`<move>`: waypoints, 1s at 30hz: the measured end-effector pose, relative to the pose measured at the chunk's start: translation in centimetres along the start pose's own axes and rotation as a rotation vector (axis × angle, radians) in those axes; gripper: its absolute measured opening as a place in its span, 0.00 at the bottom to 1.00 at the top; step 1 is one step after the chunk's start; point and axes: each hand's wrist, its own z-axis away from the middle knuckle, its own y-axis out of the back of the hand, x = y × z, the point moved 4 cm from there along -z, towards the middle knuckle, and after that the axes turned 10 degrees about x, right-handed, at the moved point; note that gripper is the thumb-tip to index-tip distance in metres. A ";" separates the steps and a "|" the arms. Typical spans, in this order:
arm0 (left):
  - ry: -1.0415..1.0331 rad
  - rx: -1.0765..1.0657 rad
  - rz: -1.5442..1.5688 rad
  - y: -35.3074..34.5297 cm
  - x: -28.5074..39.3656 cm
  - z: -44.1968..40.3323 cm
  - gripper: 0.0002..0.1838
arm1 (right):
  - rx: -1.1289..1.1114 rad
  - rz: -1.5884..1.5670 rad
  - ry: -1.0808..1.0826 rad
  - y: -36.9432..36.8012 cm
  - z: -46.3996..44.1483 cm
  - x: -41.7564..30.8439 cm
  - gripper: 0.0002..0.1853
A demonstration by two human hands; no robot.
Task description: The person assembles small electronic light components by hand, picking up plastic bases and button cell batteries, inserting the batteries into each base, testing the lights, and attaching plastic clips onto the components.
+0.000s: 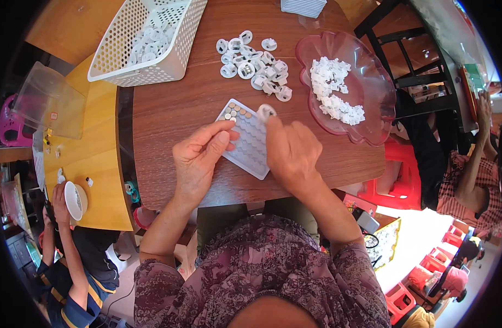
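Left hand (197, 152): fingertips near thumb; can't tell whether they pinch anything.
Tray (249, 148): under left fingertips, presumably for easy reach.
Pile (246, 69): beyond both hands' fingers.
Right hand (293, 150): pinching a cap (266, 112) by its edge.
Bowl (378, 76): right of those fingers.

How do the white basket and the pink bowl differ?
The basket is opaque white, while the bowl is see-through pink. The basket is oblong with hole-dotted walls; the bowl is rounder, with a scalloped rim. The basket contains rounded white pieces, the bowl smaller, jagged-looking white bits. Both are open-topped.
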 end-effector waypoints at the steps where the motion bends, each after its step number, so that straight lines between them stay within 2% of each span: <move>1: 0.174 -0.017 0.153 -0.4 -0.4 0.5 0.13 | -0.003 -0.003 -0.002 0.4 0.2 -0.5 0.16; 2: 0.178 -0.016 0.152 -0.8 -0.6 0.8 0.13 | 0.033 -0.067 0.031 0.9 0.4 -1.3 0.17; 4: 0.307 0.002 0.430 -1.7 -1.4 1.5 0.16 | 0.065 -0.132 0.056 1.4 0.9 -2.4 0.18; 7: 0.435 -0.025 0.596 -2.2 -2.4 2.5 0.18 | 0.072 -0.213 0.073 1.7 1.5 -3.4 0.19; 13: 0.460 -0.087 0.692 -1.9 -2.6 3.1 0.21 | 0.039 -0.328 0.076 2.1 1.7 -3.5 0.18; 15: 0.488 -0.077 0.714 -1.8 -2.6 3.2 0.22 | 0.039 -0.474 -0.080 2.4 1.9 -3.1 0.19; 16: 0.514 -0.069 0.740 -1.8 -2.7 3.2 0.23 | 0.036 -0.474 -0.083 2.8 1.7 -3.1 0.19; 17: 0.520 -0.069 0.740 -1.8 -2.9 3.3 0.23 | -0.005 -0.484 -0.200 3.1 1.3 -2.6 0.18; 18: 0.505 -0.096 0.781 -1.9 -3.0 3.3 0.23 | -0.045 -0.492 -0.316 3.3 1.1 -2.2 0.18; 19: 0.491 -0.124 0.822 -2.0 -3.0 3.2 0.24 | -0.048 -0.489 -0.319 3.4 0.9 -2.2 0.18; 21: 0.458 -0.113 0.817 -2.3 -3.0 3.4 0.24 | -0.058 -0.582 -0.559 3.1 0.9 -1.6 0.13; 22: 0.418 -0.098 0.811 -2.5 -2.9 3.4 0.24 | -0.060 -0.580 -0.559 2.9 1.2 -1.9 0.13; 24: 0.383 -0.064 0.801 -3.0 -2.7 3.7 0.23 | -0.067 -0.850 -1.006 1.6 2.6 -1.9 0.11; 25: 0.350 -0.031 0.790 -3.1 -2.6 3.8 0.22 | -0.069 -0.851 -1.008 1.6 2.3 -2.2 0.11; 27: 0.317 -0.017 0.749 -3.3 -2.3 4.0 0.21 | -0.007 -1.125 -1.305 1.3 2.0 -2.3 0.10; 30: 0.279 -0.014 0.706 -2.8 -2.1 4.2 0.19 | -0.029 -1.261 -1.355 1.1 2.0 -1.9 0.10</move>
